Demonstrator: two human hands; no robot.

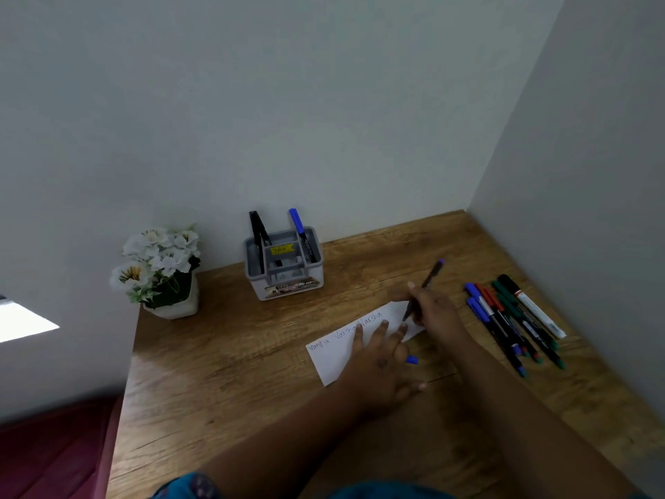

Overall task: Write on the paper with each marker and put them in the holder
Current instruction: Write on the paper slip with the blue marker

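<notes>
At the far left we see a white pot of white artificial flowers (158, 271) standing at the wooden table's (230, 372) left rear corner, close to the wall. Between it and the grey plastic marker holder (284, 270) lies bare wood. The holder stands against the back wall with a black marker (257, 232) upright in its left slot and a blue-capped marker (303, 234) leaning in its right slot. In front of it the tabletop is open down to the white paper strip (334, 358), which lies slantwise at mid-table, written on three times along its top edge. Our left hand (381, 361) presses flat on the strip, fingers spread, with a blue cap (412, 360) showing just beside it. Our right hand (433, 309) grips a purple-ended dark marker (428, 280), its tip touching the paper's right end. Further right, a loose row of blue, red, green and white markers (514, 322) lies near the right wall, leaving a narrow bare margin.
</notes>
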